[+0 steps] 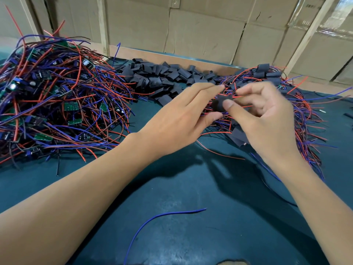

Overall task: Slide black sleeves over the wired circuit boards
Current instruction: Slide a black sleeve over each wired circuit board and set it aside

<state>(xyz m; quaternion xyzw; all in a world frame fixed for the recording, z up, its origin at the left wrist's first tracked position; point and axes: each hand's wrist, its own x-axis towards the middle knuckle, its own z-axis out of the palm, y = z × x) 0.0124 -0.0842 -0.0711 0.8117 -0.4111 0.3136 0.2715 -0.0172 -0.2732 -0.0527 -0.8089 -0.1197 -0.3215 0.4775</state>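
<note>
Both hands meet over the right-hand heap. My right hand (267, 119) pinches a black sleeve (219, 104) between thumb and curled fingers, and red and blue wires run out of it. My left hand (183, 119) has its fingers stretched out, thumb tip and fingertips touching the same sleeve from the left. A big tangle of bare wired circuit boards (53, 104), green boards with red and blue leads, fills the left. A pile of loose black sleeves (162, 77) lies at the back centre. Sleeved boards with wires (301, 111) are heaped on the right.
The dark green table mat (191, 188) spreads out in front of me. A single loose blue wire (162, 217) lies on it near me. Cardboard boxes (200, 31) and wooden slats wall off the far edge behind the piles.
</note>
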